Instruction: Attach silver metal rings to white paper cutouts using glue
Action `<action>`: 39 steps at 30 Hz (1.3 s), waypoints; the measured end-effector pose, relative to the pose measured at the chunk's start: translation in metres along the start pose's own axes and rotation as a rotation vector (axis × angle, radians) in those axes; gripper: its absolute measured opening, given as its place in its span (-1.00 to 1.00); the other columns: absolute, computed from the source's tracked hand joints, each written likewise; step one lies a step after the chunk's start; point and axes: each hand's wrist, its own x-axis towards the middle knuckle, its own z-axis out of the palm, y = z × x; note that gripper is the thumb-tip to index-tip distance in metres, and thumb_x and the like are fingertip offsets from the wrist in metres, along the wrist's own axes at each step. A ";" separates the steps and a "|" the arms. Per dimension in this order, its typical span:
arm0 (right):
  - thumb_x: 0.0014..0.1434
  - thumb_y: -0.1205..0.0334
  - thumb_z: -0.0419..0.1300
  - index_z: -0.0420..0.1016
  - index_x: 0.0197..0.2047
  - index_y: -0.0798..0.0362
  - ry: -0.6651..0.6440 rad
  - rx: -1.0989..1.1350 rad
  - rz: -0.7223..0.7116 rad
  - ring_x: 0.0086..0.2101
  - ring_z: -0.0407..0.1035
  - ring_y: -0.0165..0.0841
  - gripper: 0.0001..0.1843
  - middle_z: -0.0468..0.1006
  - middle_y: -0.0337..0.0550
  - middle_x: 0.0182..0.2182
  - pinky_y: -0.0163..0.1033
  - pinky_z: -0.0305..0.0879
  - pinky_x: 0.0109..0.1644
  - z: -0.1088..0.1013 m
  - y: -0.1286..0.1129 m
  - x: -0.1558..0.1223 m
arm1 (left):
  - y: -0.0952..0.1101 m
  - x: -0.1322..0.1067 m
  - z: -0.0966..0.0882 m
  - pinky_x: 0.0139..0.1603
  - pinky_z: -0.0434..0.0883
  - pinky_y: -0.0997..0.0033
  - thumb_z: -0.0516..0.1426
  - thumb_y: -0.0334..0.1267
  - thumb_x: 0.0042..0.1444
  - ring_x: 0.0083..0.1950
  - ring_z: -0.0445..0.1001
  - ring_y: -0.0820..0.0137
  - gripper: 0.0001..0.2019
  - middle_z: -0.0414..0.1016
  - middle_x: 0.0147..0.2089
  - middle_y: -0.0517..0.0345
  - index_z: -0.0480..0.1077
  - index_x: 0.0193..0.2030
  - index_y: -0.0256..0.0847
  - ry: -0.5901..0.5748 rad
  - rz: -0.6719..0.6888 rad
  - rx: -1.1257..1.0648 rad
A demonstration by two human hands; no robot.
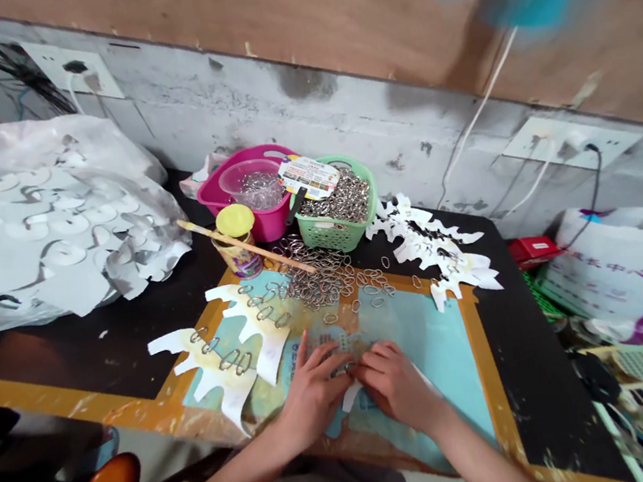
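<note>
My left hand [319, 385] and my right hand [400, 388] meet fingertip to fingertip over the blue sheet [448, 372]. Under and between them shows a white cut-out piece [351, 397], mostly covered by my fingers. The right fingers are closed on this piece; one left finger points away while the others bend in to the same spot. What lies at the left fingertips is too small to make out. To the left lie two toothed white cut-outs [232, 388] with metal rings [243, 361] along them. Loose metal rings [321, 278] are heaped beyond my hands.
Behind the heap stand a green basket [336, 232] of metal rings, a pink basket [272, 223] and a tin [239, 256] with a brush [261, 251] across it. More white cut-outs [440, 254] lie right. A plastic bag [48, 229] of white scraps fills the left.
</note>
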 end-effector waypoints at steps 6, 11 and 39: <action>0.41 0.43 -0.02 0.49 -0.12 0.10 0.090 -0.144 -0.101 -0.25 0.27 -0.21 -0.75 0.48 -0.09 -0.34 -0.04 0.12 -0.08 0.006 0.000 -0.013 | 0.000 0.002 -0.004 0.48 -0.38 -0.32 0.18 -0.37 0.26 0.24 0.42 0.16 -0.83 0.68 -0.14 0.25 0.55 -0.32 -0.08 -0.101 -0.077 -0.018; 0.41 0.43 -0.07 0.52 -0.08 0.09 0.218 -0.149 -0.033 -0.26 0.26 -0.18 -0.68 0.48 -0.06 -0.35 -0.02 0.12 -0.08 0.016 -0.011 -0.021 | 0.004 0.005 -0.011 0.46 -0.35 -0.38 0.13 -0.41 0.28 0.24 0.42 0.14 -0.79 0.67 -0.12 0.19 0.58 -0.18 -0.05 -0.126 -0.018 0.059; 0.29 0.45 0.02 0.13 0.33 0.20 0.356 0.059 0.173 -0.03 0.42 -0.07 -0.45 0.55 0.14 -0.04 0.14 0.27 0.17 0.033 -0.025 -0.025 | 0.014 0.018 -0.020 0.44 -0.19 -0.45 0.06 -0.45 0.26 0.15 0.41 0.12 -0.75 0.55 -0.08 0.05 0.53 -0.09 -0.12 -0.264 -0.053 0.082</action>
